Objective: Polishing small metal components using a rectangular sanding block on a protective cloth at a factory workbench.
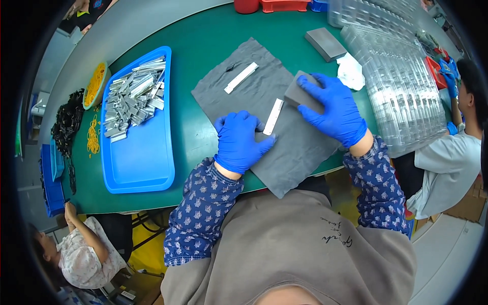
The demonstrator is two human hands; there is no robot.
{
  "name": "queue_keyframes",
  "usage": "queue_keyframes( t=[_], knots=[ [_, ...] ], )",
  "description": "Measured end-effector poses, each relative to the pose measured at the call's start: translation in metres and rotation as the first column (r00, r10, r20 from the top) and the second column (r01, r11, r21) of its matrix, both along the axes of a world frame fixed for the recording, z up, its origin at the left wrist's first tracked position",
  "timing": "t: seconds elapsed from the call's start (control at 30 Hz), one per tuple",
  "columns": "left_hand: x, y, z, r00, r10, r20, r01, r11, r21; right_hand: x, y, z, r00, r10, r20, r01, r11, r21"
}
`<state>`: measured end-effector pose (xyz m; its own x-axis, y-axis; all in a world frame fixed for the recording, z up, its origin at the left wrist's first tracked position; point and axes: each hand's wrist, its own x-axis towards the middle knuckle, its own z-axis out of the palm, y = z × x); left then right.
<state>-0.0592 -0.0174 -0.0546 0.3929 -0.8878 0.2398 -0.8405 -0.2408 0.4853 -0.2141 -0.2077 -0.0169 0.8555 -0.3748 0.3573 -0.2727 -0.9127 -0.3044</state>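
A dark grey cloth (300, 147) lies on the green table. On it my left hand (240, 142), in a blue glove, has its fingers curled. Its thumb and a finger are at the near end of a thin silvery metal strip (274, 116). My right hand (333, 109), gloved too, grips a grey rectangular block (300, 94), which looks like a sanding sponge, just right of the strip's far end. A second silvery strip (241, 78) rests farther back on the cloth, beside a small dark scrap (230, 66).
Left stands a blue tray (137, 175) heaped with metal pieces (134, 94). Beyond it are a basket of yellow rubber bands (95, 84) and black parts (67, 119). Rightward are another grey block (325, 44), a white wad (350, 71) and clear plastic trays (401, 96). People sit at both sides.
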Motion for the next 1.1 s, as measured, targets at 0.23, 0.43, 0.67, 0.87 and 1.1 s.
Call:
queue_keyframes(
  t=[0.23, 0.43, 0.67, 0.87, 1.1],
  knots=[
    [-0.001, -0.003, -0.006, 0.999, -0.020, 0.045, 0.022, 0.999, -0.041, 0.021, 0.021, 0.002, 0.968, 0.095, -0.231, -0.116, 0.990, -0.077],
    [0.001, -0.003, -0.009, 0.999, -0.020, 0.048, 0.023, 0.998, -0.052, 0.029, 0.034, 0.010, 0.941, -0.028, -0.338, -0.009, 0.994, -0.108],
    [-0.001, -0.001, -0.008, 0.999, -0.010, 0.047, 0.012, 0.999, -0.042, 0.030, 0.002, -0.007, 0.984, 0.006, -0.176, -0.014, 0.999, -0.046],
    [-0.001, 0.000, -0.001, 0.999, -0.040, 0.019, 0.041, 0.999, -0.035, 0.007, -0.035, -0.015, 0.977, -0.105, 0.185, 0.018, 0.906, 0.422],
    [0.038, -0.047, 0.005, 0.957, -0.151, -0.246, 0.138, 0.988, -0.070, -0.031, -0.016, -0.012, 0.938, -0.122, 0.325, -0.081, 0.834, 0.545]
  ],
)
